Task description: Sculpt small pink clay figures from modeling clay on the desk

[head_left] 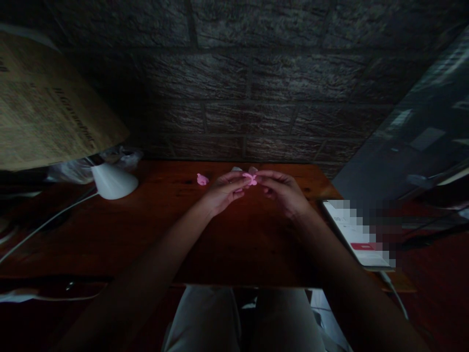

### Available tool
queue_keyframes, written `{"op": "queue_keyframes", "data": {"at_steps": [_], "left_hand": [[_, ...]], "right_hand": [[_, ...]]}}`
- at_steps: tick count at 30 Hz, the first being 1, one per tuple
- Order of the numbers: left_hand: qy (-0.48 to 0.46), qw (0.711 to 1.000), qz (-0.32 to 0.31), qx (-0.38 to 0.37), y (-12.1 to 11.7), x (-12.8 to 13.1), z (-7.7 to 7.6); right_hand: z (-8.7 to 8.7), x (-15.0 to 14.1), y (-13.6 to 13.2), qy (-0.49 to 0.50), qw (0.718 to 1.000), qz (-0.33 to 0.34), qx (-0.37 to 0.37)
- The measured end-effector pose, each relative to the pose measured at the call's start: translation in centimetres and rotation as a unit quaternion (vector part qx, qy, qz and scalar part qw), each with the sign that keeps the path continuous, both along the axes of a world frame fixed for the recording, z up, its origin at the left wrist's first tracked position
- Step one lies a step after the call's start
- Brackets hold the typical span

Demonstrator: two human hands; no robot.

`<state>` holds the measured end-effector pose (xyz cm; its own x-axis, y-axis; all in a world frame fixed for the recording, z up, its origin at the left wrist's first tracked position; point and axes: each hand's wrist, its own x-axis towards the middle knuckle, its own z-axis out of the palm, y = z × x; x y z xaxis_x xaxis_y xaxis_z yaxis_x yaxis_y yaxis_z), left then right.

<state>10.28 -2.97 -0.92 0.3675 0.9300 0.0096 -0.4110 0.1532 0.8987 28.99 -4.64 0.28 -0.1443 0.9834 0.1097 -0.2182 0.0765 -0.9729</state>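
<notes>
A small pink piece [250, 179] with petal-like lobes, soft-looking like modelling clay, is held above the wooden table. My left hand [227, 191] pinches its left side between thumb and fingers. On the opposite side, the thumb and forefinger of my right hand [281, 188] grip the same piece. To the left of my left hand lies a pink lump [202, 179] on the tabletop. Pale objects behind my fingertips are partly covered, and I cannot make out what they are.
A white cone-shaped base [114, 181] with a cable stands on the left of the wooden table [234, 244], near brown printed paper [47, 107]. A lit tablet-like screen [351, 234] lies at the right edge. A brick-patterned wall [249, 78] rises behind.
</notes>
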Motion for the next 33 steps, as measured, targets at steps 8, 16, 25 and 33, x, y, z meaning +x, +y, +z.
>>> {"op": "queue_keyframes", "data": {"at_steps": [8, 16, 25, 33], "left_hand": [[0.002, 1.0, 0.002, 0.004, -0.18, 0.11, 0.19], [0.002, 1.0, 0.013, -0.001, -0.15, 0.15, 0.09], [0.006, 1.0, 0.02, 0.011, -0.13, 0.21, 0.06], [0.034, 0.999, 0.03, 0.03, -0.33, 0.15, 0.25]], "right_hand": [[0.25, 0.08, -0.06, 0.017, 0.999, 0.016, -0.042], [0.58, 0.09, -0.21, 0.016, 0.998, 0.018, -0.051], [0.43, 0.15, -0.09, 0.026, 0.998, 0.013, -0.054], [0.2, 0.39, 0.04, 0.009, 0.999, 0.021, -0.046]]}}
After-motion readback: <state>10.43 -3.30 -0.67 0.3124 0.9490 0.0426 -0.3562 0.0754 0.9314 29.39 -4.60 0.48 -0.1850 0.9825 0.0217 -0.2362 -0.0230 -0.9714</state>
